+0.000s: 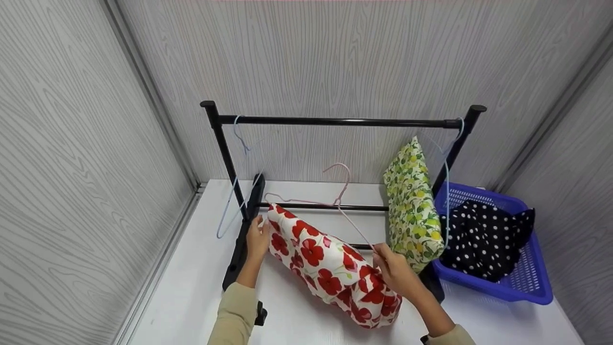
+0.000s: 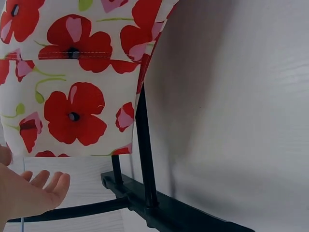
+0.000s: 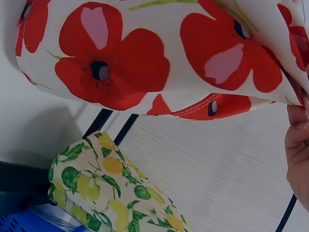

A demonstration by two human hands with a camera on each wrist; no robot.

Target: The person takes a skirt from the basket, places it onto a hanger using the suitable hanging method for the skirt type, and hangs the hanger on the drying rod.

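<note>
A white cloth piece with red flowers [image 1: 313, 251] stretches between the two hands, its kind unclear. Close to its left edge is my left hand [image 1: 257, 237]. The left wrist view shows that hand's fingers [image 2: 48, 186] loosely bent below the cloth's hem, with nothing in the palm. My right hand [image 1: 395, 268] pinches the lower end of a pink clothes hanger [image 1: 341, 203] together with the flowered cloth. Its hook points up, free of the rail, and the other arm lies just above the cloth's upper left corner. In the right wrist view, the right fingers [image 3: 297, 137] are partly cut off.
A black clothes rack [image 1: 335, 121] stands on the white table [image 1: 177, 297]. Blue hangers [image 1: 229, 206] hang at both ends of its rail. Lemon-print cloth [image 1: 414, 206] hangs at the right, beside a blue basket [image 1: 534, 282] holding black polka-dot cloth [image 1: 488, 239]. Walls enclose the table.
</note>
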